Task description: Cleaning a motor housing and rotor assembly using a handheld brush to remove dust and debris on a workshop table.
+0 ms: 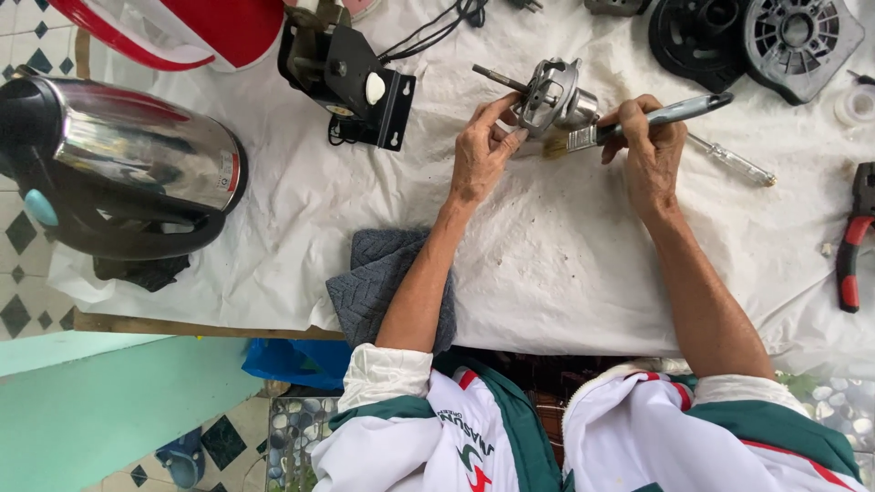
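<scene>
A steel kettle with a black handle lies on its side at the far left, overhanging the left edge of the white cloth that drapes the bench; the metal is polished and mirror-bright, the cloth thin and creased. Behind it sits a red and white plastic housing, cut off by the top edge. To the right, a black bracket stands with its cable trailing back. A grey ribbed towel hangs over the near edge, under the left forearm. The widest open cloth lies in the middle, between the towel and the hands and on toward the right. The left hand grips the motor, a grey cast-metal frame with a thin shaft pointing up-left, held just above the cloth at top centre. The right hand is closed around a brush with a blue-grey handle, its bristles against the motor's lower side. A clear-handled screwdriver lies just beside the right hand. Two round vented plastic covers sit at the top right. Red-handled pliers rest near the right edge.
</scene>
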